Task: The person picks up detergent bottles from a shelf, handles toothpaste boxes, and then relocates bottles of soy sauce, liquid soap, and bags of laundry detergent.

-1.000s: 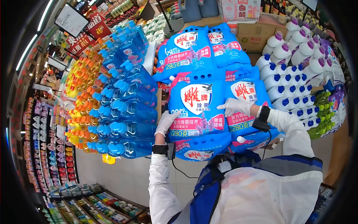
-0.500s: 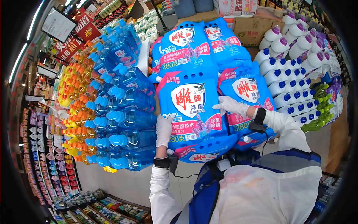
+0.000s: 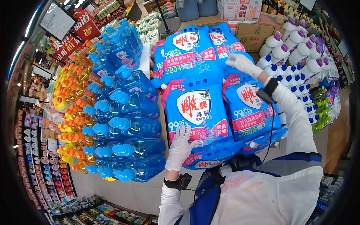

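My left hand (image 3: 179,149), in a white glove, lies with its fingers stretched out on the lower front of a blue laundry detergent bag (image 3: 192,137). This bag has pink bands, a white shield logo and holes along its top edge. My right hand (image 3: 244,65), also gloved, is over the lower part of the back right detergent bag (image 3: 225,37), its fingers loosely bent and apart. Below that hand lies the front right detergent bag (image 3: 250,98). Another detergent bag (image 3: 189,67) lies at the back left. Each wrist wears a black strapped device.
Rows of blue liquid bottles (image 3: 138,127) stand along the left, with orange and yellow bottles (image 3: 75,116) beyond. White bottles with purple caps (image 3: 279,54) and blue-capped ones (image 3: 290,80) stand right. A cardboard box (image 3: 255,33) is behind the bags. Shelves (image 3: 48,150) line the far left.
My right hand has moved away from the front bags toward the back right bag. My left hand has gone from the front bag's left edge onto its front face. The view has shifted slightly.
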`<state>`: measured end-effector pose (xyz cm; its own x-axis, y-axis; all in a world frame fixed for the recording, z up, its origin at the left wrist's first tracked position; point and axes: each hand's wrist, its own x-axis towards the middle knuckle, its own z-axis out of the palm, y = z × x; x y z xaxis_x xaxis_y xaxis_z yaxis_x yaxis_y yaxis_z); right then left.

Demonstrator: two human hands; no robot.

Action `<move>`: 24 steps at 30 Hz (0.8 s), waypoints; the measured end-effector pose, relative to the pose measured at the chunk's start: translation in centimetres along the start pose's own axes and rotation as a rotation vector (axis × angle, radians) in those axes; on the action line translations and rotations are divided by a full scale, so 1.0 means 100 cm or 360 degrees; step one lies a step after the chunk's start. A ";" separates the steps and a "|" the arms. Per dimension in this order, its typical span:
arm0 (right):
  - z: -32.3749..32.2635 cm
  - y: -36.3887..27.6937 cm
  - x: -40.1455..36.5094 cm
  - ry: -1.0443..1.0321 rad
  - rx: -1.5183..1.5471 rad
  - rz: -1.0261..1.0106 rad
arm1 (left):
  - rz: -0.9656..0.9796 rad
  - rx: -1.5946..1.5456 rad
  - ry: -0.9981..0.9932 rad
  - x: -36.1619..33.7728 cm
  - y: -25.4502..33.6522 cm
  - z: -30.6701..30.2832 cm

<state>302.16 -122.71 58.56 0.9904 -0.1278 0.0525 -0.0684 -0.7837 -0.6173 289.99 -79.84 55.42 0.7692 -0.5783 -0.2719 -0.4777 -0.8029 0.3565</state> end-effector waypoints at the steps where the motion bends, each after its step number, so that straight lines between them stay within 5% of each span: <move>1: 0.000 0.008 0.013 0.0052 0.0149 0.0025 | -0.0006 -0.0044 0.0002 -0.001 -0.001 -0.001; 6: 0.025 0.019 0.076 0.0011 0.1021 0.0359 | -0.0037 -0.0226 0.0129 -0.004 -0.007 0.007; 10: 0.043 -0.001 0.108 0.0078 0.0143 0.0784 | -0.0085 -0.0338 0.0220 -0.006 -0.003 0.006; 12: 0.076 0.050 0.148 0.0014 0.0666 0.0807 | -0.0090 -0.0357 0.0238 -0.007 -0.003 0.007; 14: 0.078 0.043 0.156 -0.0009 0.0599 0.0778 | -0.0084 -0.0331 0.0261 -0.006 -0.003 0.009; 17: 0.068 -0.028 0.115 -0.0052 -0.0168 0.0695 | -0.0055 -0.0311 0.0281 -0.004 -0.006 0.013; 20: 0.067 -0.071 0.086 0.0067 -0.0190 0.0531 | -0.0038 -0.0307 0.0280 -0.003 -0.007 0.011; 24: 0.103 -0.026 0.113 0.0418 -0.0149 0.0466 | -0.0046 -0.0302 0.0251 -0.005 -0.007 0.009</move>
<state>314.72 -115.89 52.68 0.8640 -0.4951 0.0912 -0.3655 -0.7416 -0.5626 289.60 -79.13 54.48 0.8452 -0.5138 -0.1470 -0.3775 -0.7687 0.5163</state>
